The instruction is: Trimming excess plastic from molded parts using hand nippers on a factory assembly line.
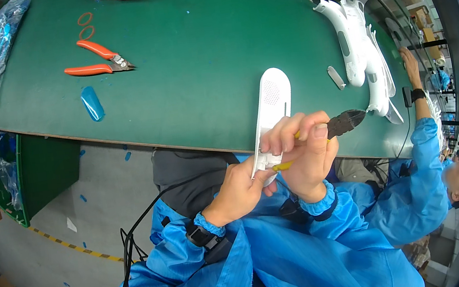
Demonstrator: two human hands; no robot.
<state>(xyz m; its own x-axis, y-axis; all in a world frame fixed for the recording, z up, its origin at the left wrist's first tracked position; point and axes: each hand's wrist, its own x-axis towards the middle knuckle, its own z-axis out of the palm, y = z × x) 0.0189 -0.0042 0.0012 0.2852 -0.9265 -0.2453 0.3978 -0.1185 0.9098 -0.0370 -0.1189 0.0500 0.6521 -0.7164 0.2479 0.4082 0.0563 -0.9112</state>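
Observation:
A long white plastic cover (pixel 274 99) with a rounded end and a patch of tiny holes is held upright over the table's near edge. My left hand (pixel 235 194) grips its lower end, fingers closed. In my right hand (pixel 311 152) is a pair of cutting pliers (pixel 346 122) with yellow handles. Their dark jaws point right, away from the cover, and one handle end reaches the cover's lower part beside my left fingers. Fingertips of my right hand overlap the cover's edge. What the handle end touches inside the cover is hidden.
On the green table (pixel 192 84) lie orange-handled pliers (pixel 106 59), a blue film piece (pixel 92 103) and two orange rings (pixel 86 26). White plastic housings (pixel 358 49) are piled at the right near a small grey-white strip (pixel 336 77). A co-worker (pixel 417 187) reaches in from the right.

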